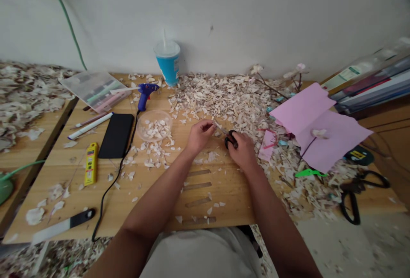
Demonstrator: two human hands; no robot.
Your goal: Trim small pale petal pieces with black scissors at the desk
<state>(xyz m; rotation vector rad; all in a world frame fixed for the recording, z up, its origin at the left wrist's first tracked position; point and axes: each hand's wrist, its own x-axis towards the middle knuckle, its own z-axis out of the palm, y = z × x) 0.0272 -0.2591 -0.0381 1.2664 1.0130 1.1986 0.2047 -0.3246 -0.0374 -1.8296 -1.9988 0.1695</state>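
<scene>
Above the middle of the wooden table (224,201), my right hand (242,152) is closed around the black handles of small scissors (230,139). Their blades point up and left, toward my left hand (200,136). The thumb and fingertips of that hand pinch a small pale flake (213,120) close beside the blade tips; whether the blades touch it I cannot tell. A shallow clear round dish (139,130) with similar whitish flakes stands left of my left hand. More loose flakes (218,94) are heaped beyond both hands.
A blue glue gun (144,98), blue cup (168,66), black phone (116,136), yellow box (91,164) and black-handled scraper (68,224) lie or stand leftward. To the right are pink paper sheets (333,135), a flower stem, a green cutter (310,173) and large black scissors (352,205).
</scene>
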